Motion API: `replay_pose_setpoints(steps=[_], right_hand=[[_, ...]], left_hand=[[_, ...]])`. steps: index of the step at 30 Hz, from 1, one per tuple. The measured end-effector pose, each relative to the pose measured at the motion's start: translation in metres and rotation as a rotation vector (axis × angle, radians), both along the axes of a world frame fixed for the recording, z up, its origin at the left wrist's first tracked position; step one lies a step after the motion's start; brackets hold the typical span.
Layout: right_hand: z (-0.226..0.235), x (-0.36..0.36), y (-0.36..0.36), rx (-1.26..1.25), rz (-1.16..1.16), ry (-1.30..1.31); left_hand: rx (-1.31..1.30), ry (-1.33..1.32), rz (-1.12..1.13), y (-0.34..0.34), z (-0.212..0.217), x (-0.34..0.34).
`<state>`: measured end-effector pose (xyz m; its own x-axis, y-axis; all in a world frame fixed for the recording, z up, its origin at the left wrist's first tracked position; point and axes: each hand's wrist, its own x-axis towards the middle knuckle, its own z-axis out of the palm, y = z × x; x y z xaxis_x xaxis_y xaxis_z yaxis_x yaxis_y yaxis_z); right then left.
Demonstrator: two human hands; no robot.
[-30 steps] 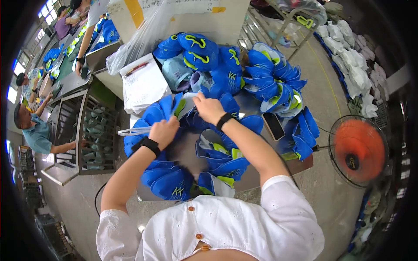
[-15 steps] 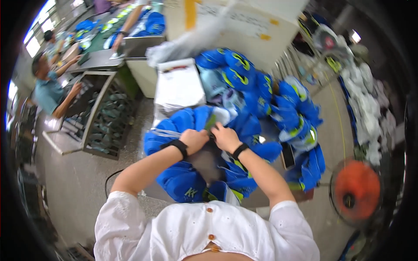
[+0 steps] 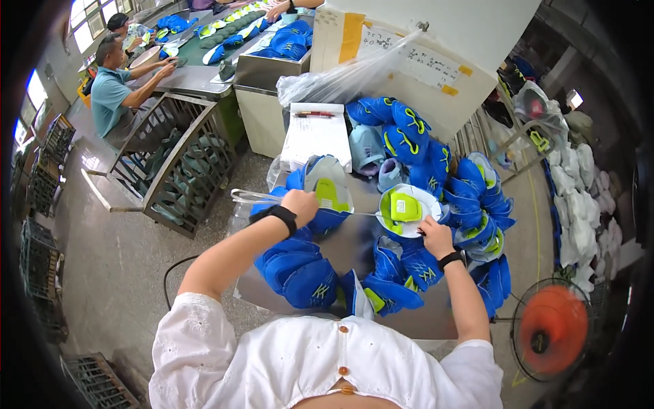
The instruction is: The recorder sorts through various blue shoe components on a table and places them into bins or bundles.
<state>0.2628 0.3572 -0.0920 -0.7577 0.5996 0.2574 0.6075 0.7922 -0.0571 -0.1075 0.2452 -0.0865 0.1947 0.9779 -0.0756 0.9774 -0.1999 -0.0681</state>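
Observation:
My left hand (image 3: 298,207) is closed on the rim of a blue shoe upper (image 3: 328,187) with a grey and yellow-green inside, left of the table's middle. Opposite it, my right hand (image 3: 436,236) pinches the near edge of another shoe upper (image 3: 411,209), white inside with a yellow-green tongue. A small dark thing shows at the right fingertips, too small to name. A thin pale strand (image 3: 365,214) stretches between the two uppers. More blue uppers (image 3: 300,273) lie overlapped in a curved row below my left hand, and others (image 3: 392,283) near the table's front.
Behind the uppers lie a white paper pad (image 3: 315,140) with pens and a plastic bag (image 3: 327,85). Blue uppers (image 3: 477,204) are heaped at the right. An orange fan (image 3: 553,327) stands at lower right. A metal rack (image 3: 170,163) of dark green pieces and seated co-workers are at left.
My hands were together over a green piece at the middle; they are now apart, each at its own upper. The right hand has moved right. The view has shifted too.

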Motion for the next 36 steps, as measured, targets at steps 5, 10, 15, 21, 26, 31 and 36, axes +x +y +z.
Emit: replay_pose_setpoints(steps=[5,10,15,21,26,31,36], right_hand=[[-0.001,-0.018,-0.022,-0.03,-0.118,-0.035],[0.005,-0.047,-0.026,-0.005,-0.319,-0.097],[-0.006,-0.042,-0.013,-0.043,-0.321,-0.041],[-0.015,-0.047,-0.013,0.147,-0.255,-0.135],[-0.019,-0.073,-0.006,0.178,-0.024,-0.128],[-0.04,-0.076,0.006,0.022,0.283,-0.159],[-0.016,-0.083,0.001,-0.064,0.195,-0.207]], left_hand=[[-0.131,0.01,0.119,0.01,-0.006,0.05],[-0.077,0.19,0.157,0.04,-0.028,0.085],[0.047,0.144,-0.034,0.047,-0.032,0.067],[-0.242,-0.081,-0.045,0.052,-0.006,0.057],[-0.385,-0.185,-0.087,0.068,-0.042,0.079],[-0.744,-0.259,-0.22,0.085,-0.074,0.089],[-0.634,-0.407,-0.104,0.081,-0.077,0.091]])
